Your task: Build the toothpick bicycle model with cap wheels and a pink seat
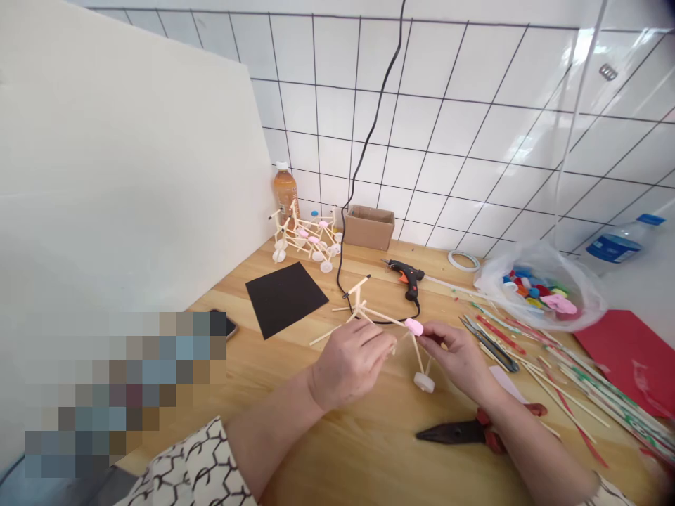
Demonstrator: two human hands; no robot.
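Observation:
Between my hands is a small model bicycle (384, 315) made of thin wooden sticks, with black-tipped handlebars and a pink oval seat (414, 327). A white bottle-cap wheel (424, 382) hangs at its lower right end. My left hand (354, 357) is closed around the lower part of the stick frame, hiding some of it. With thumb and fingertips, my right hand (458, 357) pinches the model at the pink seat. A glue gun (407, 276), black with an orange trigger, lies just behind the model. Dark scissors (458, 432) with red handles rest partly under my right forearm.
Several finished stick models (309, 235) stand at the back left beside a drink bottle (285, 188). A black sheet (286, 299), cardboard box (369, 226), tape roll (463, 261), bag of caps (543, 288), small snips (490, 344) and loose sticks (572, 397) surround the work. A black cable (373, 130) hangs down.

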